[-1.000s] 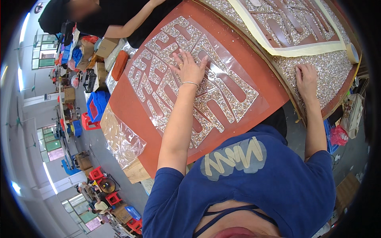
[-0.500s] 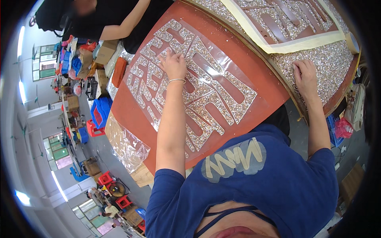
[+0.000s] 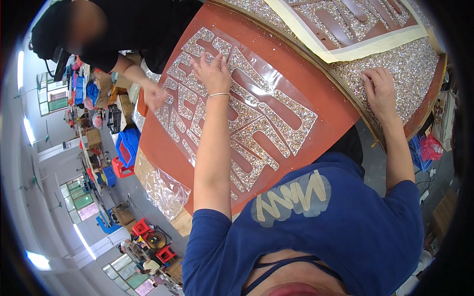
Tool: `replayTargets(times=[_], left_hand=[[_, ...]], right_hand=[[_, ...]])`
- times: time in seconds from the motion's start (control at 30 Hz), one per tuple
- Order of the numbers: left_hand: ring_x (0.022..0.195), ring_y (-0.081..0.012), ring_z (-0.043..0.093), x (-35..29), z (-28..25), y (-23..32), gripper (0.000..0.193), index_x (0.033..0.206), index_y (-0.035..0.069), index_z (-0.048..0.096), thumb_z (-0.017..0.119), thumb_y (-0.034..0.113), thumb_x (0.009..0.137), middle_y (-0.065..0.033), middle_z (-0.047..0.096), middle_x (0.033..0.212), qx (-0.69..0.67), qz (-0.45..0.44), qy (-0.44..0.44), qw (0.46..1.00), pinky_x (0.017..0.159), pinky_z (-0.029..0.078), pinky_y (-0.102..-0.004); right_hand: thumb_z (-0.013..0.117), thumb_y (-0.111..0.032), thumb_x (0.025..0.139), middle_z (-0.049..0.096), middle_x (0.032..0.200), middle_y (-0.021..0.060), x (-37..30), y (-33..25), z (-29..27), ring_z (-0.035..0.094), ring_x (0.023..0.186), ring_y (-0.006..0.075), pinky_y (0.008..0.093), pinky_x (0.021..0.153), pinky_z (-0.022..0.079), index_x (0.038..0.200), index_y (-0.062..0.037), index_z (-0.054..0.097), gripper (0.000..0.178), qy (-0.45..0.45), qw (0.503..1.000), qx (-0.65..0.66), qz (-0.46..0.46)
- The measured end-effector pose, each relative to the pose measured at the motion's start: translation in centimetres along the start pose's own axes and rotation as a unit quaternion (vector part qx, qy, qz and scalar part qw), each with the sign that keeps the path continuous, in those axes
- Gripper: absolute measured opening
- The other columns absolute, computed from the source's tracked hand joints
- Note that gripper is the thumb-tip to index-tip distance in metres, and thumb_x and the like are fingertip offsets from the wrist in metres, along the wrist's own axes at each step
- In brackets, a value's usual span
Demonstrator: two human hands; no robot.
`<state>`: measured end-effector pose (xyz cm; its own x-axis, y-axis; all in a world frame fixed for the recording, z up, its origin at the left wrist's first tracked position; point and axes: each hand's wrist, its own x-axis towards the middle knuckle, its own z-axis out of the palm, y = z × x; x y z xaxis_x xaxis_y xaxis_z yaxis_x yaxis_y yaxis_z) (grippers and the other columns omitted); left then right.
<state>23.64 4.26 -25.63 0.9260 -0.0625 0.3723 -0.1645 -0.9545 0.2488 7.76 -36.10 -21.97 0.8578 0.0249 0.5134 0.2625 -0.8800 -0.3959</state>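
My left hand (image 3: 213,74) is over the upper part of a clear plastic sheet (image 3: 307,101), fingers spread and nothing held. A bracelet circles that wrist. The sheet carries glittery, silver-and-copper cut-out shapes (image 3: 301,118) and lies on a reddish-brown board (image 3: 335,112). On the right, my right hand (image 3: 380,93) rests at the near edge of a bed of loose glittery chips (image 3: 410,81). Its fingers are loosely bent, with nothing visible in them. Beyond it lies a stencil with a pale-yellow border (image 3: 365,53), its openings showing glitter.
Across the board at upper left, a co-worker in black reaches a blurred hand (image 3: 155,95) to the board's left edge. Crumpled clear plastic (image 3: 165,190) lies by the near left corner. Blue crates (image 3: 128,145) and a red stool (image 3: 122,167) stand beyond.
My left hand has lifted slightly and spread its fingers more. The co-worker has leaned in, bringing a hand to the board's left edge. My right hand stays nearly in place.
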Motion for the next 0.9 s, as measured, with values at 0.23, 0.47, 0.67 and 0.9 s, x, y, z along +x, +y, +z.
replayTargets(times=[0.23,0.47,0.67,0.9], left_hand=[[0.140,-0.0458,0.007,-0.5,-0.3,1.6,0.036,0.114,0.019,0.067,0.048,0.042,0.093,-0.0186,0.027,0.150,0.081,-0.024,-0.084,0.993,0.106,0.006,-0.0679],[0.140,-0.0470,0.007,1.8,-1.6,1.9,0.037,0.115,0.020,0.067,0.052,0.042,0.090,-0.0195,0.026,0.150,0.078,-0.055,-0.156,0.983,0.108,0.005,-0.0663],[0.139,-0.0488,0.005,4.3,0.1,-0.2,0.038,0.122,0.021,0.062,0.058,0.018,0.085,-0.0237,0.024,0.149,-0.008,-0.071,-0.116,0.991,0.111,0.004,-0.0606],[0.141,-0.0449,0.005,8.0,0.9,-0.9,0.058,0.131,0.035,0.052,0.054,0.006,0.081,-0.0193,0.017,0.153,0.176,0.008,-0.143,0.974,0.110,0.008,-0.0630]], right_hand=[[0.061,0.000,0.080,0.056,0.080,0.0114,0.0,-0.2,0.2,0.053,0.077,0.0293,0.0393,0.069,0.042,0.088,-0.0007,0.060,0.008,-0.012,1.000,0.000,0.004],[0.061,-0.001,0.080,0.057,0.082,0.0116,0.0,-0.2,0.0,0.053,0.079,0.0296,0.0391,0.070,0.042,0.088,-0.0004,0.059,0.008,-0.013,1.000,0.011,0.002],[0.061,0.000,0.080,0.057,0.082,0.0122,0.2,-0.5,-0.4,0.053,0.079,0.0297,0.0389,0.071,0.043,0.088,-0.0001,0.059,0.009,-0.012,1.000,0.013,0.011],[0.062,0.000,0.080,0.057,0.083,0.0120,0.3,-0.6,-0.5,0.054,0.080,0.0295,0.0389,0.071,0.043,0.089,-0.0003,0.060,0.009,-0.013,0.999,0.024,0.020]])
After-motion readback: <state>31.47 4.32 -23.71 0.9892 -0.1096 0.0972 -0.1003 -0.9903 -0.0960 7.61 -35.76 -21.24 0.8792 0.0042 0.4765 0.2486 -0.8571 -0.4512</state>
